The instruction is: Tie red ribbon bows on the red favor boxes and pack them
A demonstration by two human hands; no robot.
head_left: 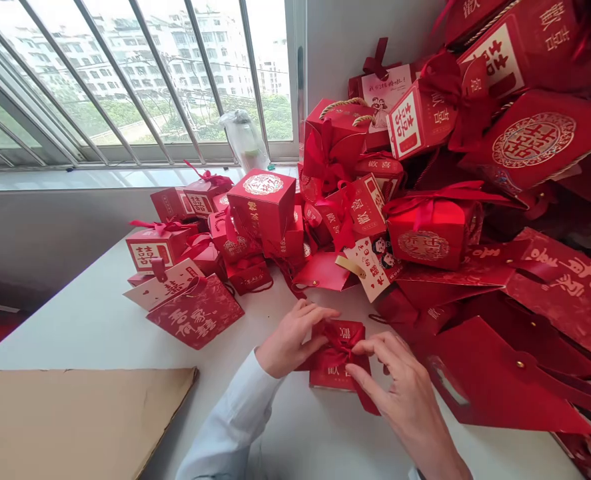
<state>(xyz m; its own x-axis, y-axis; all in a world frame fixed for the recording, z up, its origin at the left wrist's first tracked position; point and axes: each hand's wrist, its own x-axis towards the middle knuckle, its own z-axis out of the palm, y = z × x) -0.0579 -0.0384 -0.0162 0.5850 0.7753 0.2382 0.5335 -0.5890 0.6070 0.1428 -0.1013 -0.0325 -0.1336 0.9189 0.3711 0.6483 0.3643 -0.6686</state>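
A small red gift box (336,365) with gold characters and a red ribbon bow lies on the white table (100,320) in front of me. My left hand (295,337) rests against the box's left side, its fingers curled over the top edge and pinching the ribbon. My right hand (400,387) is at the box's right, thumb and forefinger pinched on the ribbon bow (342,347). A white sleeve covers my left forearm.
A big heap of red gift boxes (425,227) and bags fills the table's back and right. Flat red folded bags (505,380) lie at the right. A brown cardboard sheet (70,420) lies at the front left. A barred window (125,80) stands behind.
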